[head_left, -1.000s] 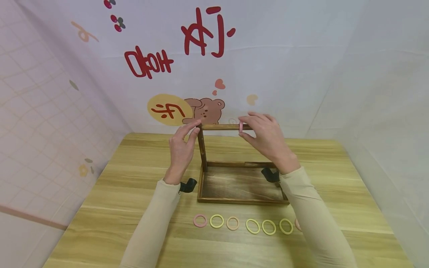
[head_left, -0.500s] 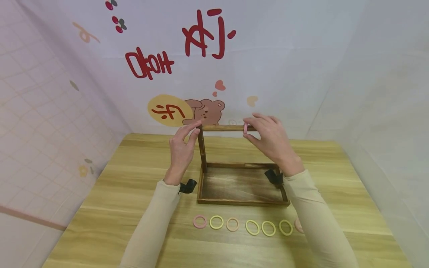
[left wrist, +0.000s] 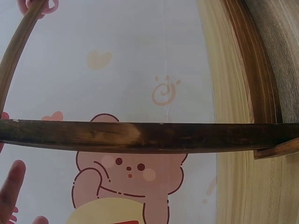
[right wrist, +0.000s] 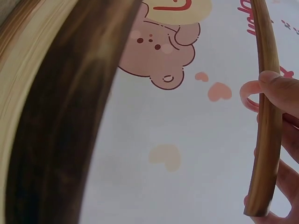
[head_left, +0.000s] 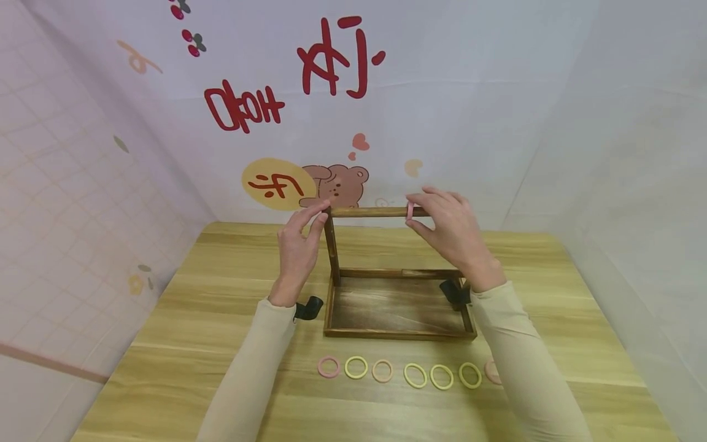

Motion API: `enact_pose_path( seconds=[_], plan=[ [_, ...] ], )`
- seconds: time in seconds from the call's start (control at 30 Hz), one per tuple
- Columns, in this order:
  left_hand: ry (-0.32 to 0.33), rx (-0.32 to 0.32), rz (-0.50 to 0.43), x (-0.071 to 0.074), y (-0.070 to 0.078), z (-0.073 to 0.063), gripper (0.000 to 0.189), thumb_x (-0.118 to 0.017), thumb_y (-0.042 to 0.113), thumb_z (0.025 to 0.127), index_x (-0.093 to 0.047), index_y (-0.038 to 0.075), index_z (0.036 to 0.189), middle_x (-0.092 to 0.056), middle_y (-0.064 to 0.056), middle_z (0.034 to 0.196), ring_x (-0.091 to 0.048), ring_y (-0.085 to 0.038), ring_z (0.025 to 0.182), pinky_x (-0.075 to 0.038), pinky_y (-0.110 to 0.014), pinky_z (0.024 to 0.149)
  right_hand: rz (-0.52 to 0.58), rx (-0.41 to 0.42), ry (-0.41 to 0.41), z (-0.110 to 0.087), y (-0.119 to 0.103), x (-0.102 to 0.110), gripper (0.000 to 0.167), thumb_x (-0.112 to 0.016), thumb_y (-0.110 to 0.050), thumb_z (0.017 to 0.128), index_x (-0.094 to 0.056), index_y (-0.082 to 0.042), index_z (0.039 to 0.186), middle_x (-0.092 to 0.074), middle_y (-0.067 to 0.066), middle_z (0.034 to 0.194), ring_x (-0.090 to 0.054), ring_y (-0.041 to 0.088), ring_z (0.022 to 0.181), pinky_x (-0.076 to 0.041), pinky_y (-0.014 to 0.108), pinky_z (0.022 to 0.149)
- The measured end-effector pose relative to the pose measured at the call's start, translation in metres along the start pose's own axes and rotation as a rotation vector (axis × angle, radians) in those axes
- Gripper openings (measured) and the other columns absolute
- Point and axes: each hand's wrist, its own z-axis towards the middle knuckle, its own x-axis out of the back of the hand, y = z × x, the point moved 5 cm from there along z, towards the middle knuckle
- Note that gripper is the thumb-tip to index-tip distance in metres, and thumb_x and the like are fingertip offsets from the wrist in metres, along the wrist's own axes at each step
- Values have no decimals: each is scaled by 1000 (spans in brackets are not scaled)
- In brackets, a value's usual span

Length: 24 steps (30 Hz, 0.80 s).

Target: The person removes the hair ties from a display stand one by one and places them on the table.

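In the head view my right hand pinches a pink ring between thumb and fingers. That ring encircles the top bar of a dark wooden stand, right of the bar's middle. The right wrist view shows the ring looped on the bar, with the bar's cut end at the bottom. My left hand holds the stand's upper left corner, thumb and index finger at the top of the left post. In the left wrist view only a few fingertips show beside the post.
The stand's shallow tray base sits on the wood-grain table. In front lies a row of rings: pink, yellow, peach and several more. The right sleeve partly covers the last one. A printed curtain hangs behind.
My right hand has slid the pink ring a short way to the right along the bar. The left hand stays at the corner, and the table rings lie as before.
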Motion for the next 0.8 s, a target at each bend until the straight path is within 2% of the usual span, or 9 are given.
enact_pose_path(
  seconds=[0.33,0.6,0.8],
  plan=[
    [1,13,-15,-1,-1,0,27,-70,13,100,-76,8,126,-74,-7,124,-69,-30,105,-32,-27,61,5,-4,23,-4,6,4,50,-88,-16,85,-70,-6,130,-73,12,124,-60,33,130,-43,60,106],
    [11,-9,-8,-1,0,0,27,-71,10,99,-76,7,125,-75,-8,123,-70,-31,107,-32,-26,61,7,-14,10,-7,9,7,48,-87,-16,86,-69,-6,130,-73,12,125,-59,35,130,-43,62,106],
    [10,0,-19,0,0,0,27,-71,10,98,-76,7,125,-75,-7,123,-70,-30,108,-33,-26,64,13,-36,0,-9,11,9,49,-86,-15,87,-69,-7,132,-73,12,126,-58,35,132,-41,64,107]
  ],
)
